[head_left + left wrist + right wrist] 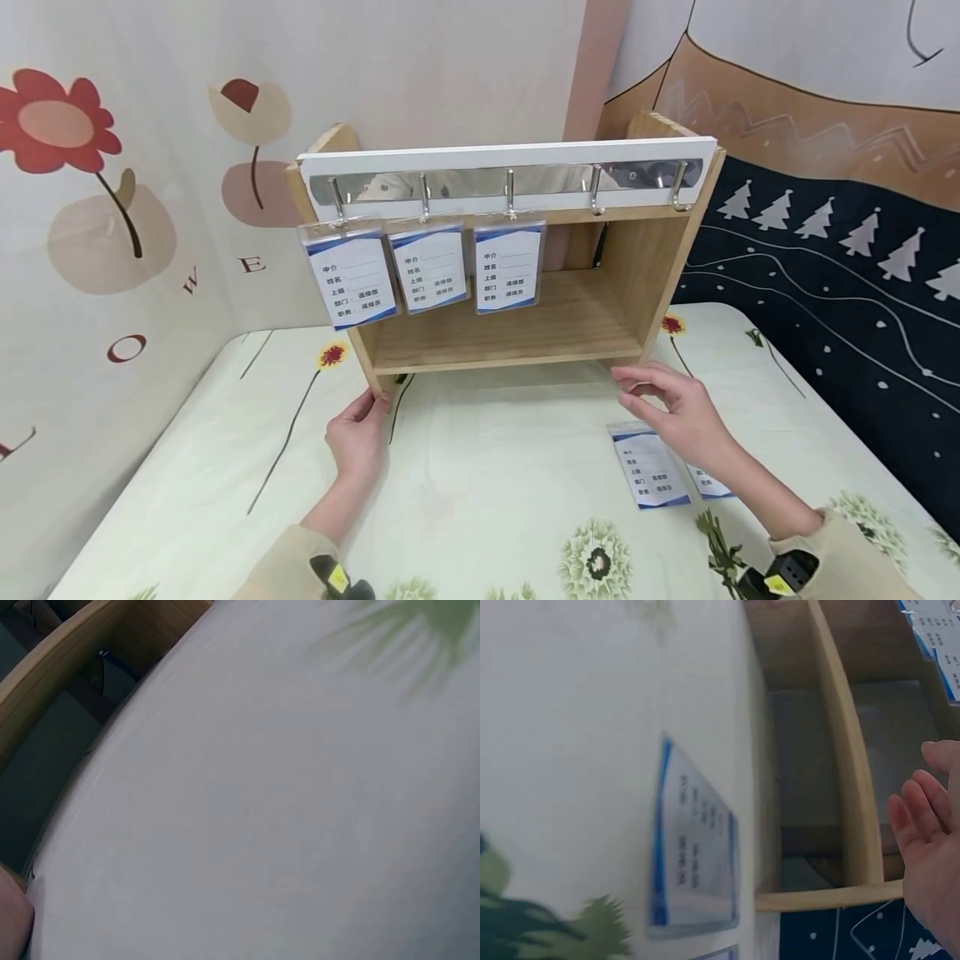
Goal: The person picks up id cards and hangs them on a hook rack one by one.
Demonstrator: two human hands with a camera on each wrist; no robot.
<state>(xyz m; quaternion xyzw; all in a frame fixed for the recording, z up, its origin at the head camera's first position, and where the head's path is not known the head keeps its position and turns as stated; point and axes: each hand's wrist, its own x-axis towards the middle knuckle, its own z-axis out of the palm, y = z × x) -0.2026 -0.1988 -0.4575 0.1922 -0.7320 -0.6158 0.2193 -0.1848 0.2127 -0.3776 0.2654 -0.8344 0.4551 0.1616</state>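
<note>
A small wooden shelf (510, 346) carries a white-edged hook rail (465, 156) along its upper front. Three ID badges in clear sleeves hang from its left hooks: a left badge (352, 279), a middle badge (430, 267) and a right badge (508, 267). My left hand (356, 437) pinches the foot of the shelf's left side panel; only a sliver of this hand shows in the left wrist view. Near the lower right corner, my right hand (678, 412) has loosely bent fingers and holds nothing. In the right wrist view its fingers (922, 814) appear in front of the shelf.
Below the right hand, an ID badge (649, 467) lies flat on the flower-patterned cloth (480, 467). Beside it, another badge (708, 482) is partly covered by the right forearm. Two hooks on the rail's right, including the end hook (680, 185), carry no badge. Printed curtains stand behind.
</note>
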